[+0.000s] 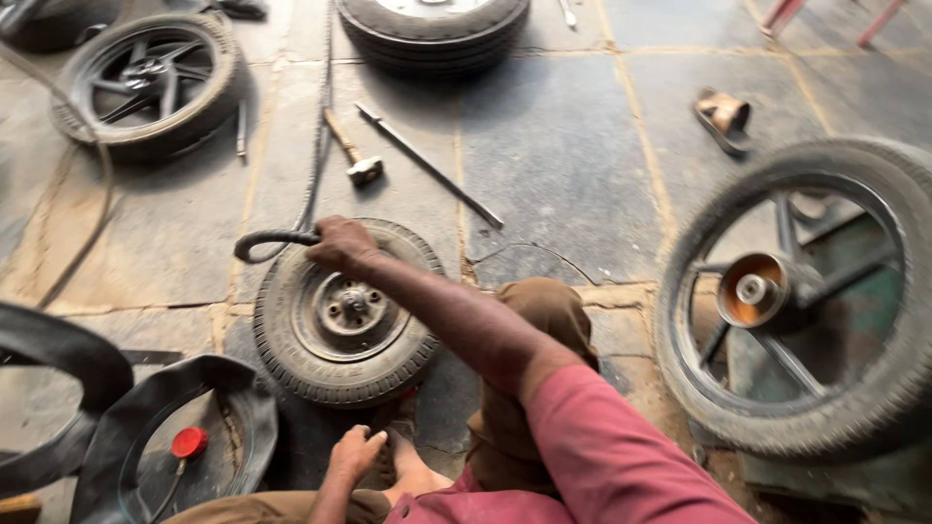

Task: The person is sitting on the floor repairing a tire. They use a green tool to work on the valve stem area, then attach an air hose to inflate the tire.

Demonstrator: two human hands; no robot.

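A small black tyre on a grey steel rim [342, 315] lies flat on the stone floor in front of me. My right hand [340, 243] reaches over its far edge and is closed on the curved end of a black rubber hose [272, 238], which runs away up the floor. My left hand [354, 451] rests low by the tyre's near edge, next to my bare foot [413, 474]. Its fingers are curled downward, and what lies under them is hidden.
A hammer [357, 163] and a long metal bar [427, 165] lie beyond the tyre. A large spoked wheel [796, 301] stands at the right. Another spoked wheel [146, 78] and a tyre [432, 24] lie further back. A black inner tube [243, 427] with a red cap [189, 442] lies at the lower left, and a sandal [723, 116] at the upper right.
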